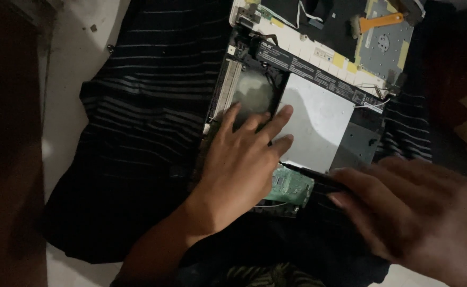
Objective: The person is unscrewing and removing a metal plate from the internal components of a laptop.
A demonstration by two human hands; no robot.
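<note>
Lying across a pale floor (pixel 76 79), a dark cloth with thin light stripes (pixel 143 106) gives the work a soft, grippy bed, limp and easily rucked. On it rests an opened laptop chassis (pixel 297 106), its bottom cover off: a flat, stiff shell of thin plastic and sheet metal, probably light for its spread, and best held by its outer edges rather than by anything inside. The left hand (pixel 241 165) presses flat on the innards, fingers (pixel 257 122) spread and open, their tips touching a smooth grey metal plate (pixel 318 122) that looks rigid but thin enough to bend if pried. Just below the palm's right edge sits a small green circuit board (pixel 292 186), brittle, studded with components and fine wires, a thing to take only by its rim. Above, a long black battery bar (pixel 307 64) crosses the chassis, hard and smooth. Farther up lies an orange plastic pry tool (pixel 379 22), slim and slightly flexible. The right hand (pixel 419 218), blurred at the lower right, has its fingers curled closed around a dark slender tool (pixel 318 178) whose tip reaches the board's edge.
</note>
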